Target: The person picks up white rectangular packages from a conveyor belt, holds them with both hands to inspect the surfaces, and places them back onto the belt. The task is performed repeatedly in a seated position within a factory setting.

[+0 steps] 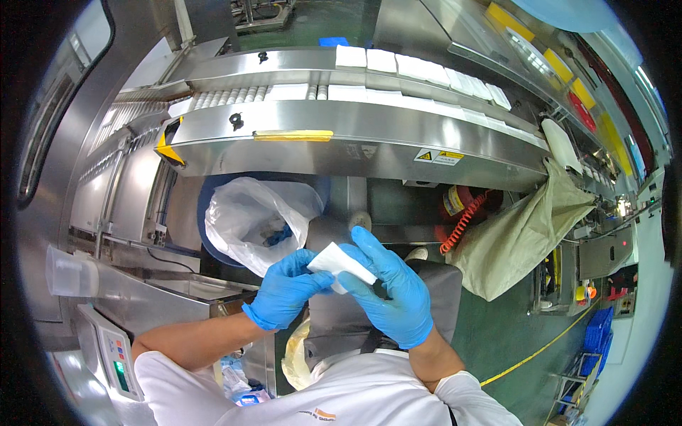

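While the long stainless steel conveyor line (355, 131) takes up most of the upper view, curving across from left to right, there's a row of flat white rectangular packs (419, 69) sitting on its rollers along the top. Off to the right, a big tan cloth sack (522, 238) hangs from the conveyor's end, and just left of it a coiled orange cable (462, 224) dangles under the machine. Below the conveyor on the left sits a clear plastic bag (259, 220) lining a blue bin, mouth open, with some bluish stuff inside that I can't make out.

Down in the middle, both hands are in blue nitrile gloves, held close together above the person's lap. Right hand (394, 287) has its fingers stretched out fairly straight and slightly fanned, cradling a small white folded wipe or pouch (341, 264) from behind. Left hand (288, 287) is curled, thumb and fingertips pinching the left end of that white piece. So it's held between both hands, just right of the bag's opening.
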{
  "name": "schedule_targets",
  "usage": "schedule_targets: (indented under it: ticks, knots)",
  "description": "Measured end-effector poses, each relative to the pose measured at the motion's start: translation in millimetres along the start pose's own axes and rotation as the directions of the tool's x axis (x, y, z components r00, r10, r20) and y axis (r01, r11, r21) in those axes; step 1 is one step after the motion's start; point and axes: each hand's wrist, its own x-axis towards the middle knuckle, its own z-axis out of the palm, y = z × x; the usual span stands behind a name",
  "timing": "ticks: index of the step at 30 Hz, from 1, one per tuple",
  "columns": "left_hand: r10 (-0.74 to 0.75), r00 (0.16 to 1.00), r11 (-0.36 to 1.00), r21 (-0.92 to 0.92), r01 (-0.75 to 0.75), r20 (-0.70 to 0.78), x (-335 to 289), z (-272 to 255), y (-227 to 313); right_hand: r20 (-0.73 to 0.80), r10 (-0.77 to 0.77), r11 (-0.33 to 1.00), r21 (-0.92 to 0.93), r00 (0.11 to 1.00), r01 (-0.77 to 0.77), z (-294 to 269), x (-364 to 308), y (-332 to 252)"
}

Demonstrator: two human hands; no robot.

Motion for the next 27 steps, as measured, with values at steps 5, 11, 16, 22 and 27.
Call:
schedule_targets:
  ticks: [5, 11, 16, 22, 27]
  knots:
    - [0.034, 0.999, 0.999, 0.003, -0.034, -0.015, 0, -2, -5, -0.039, 0.007, 1.000, -0.012, 0.999, -0.008, -1, 0, 0]
    - [0.097, 0.994, 0.992, 0.087, -0.093, -0.051, -6, 7, -1, -0.070, 0.305, 0.874, 0.418, 0.950, -0.249, 7, 4, 37]
    - [0.135, 0.990, 0.990, 0.049, -0.133, -0.030, -8, 13, 5, 0.001, 0.445, 0.676, 0.655, 0.896, -0.337, 6, 12, 41]
    - [0.125, 0.992, 0.987, 0.101, -0.121, -0.027, -11, 8, 3, 0.013, 0.383, 0.646, 0.711, 0.924, -0.278, 11, 5, 56]
    - [0.217, 0.976, 0.967, 0.134, -0.217, 0.018, -10, 3, -3, 0.021, 0.287, 0.660, 0.720, 0.958, -0.214, 11, -3, 64]
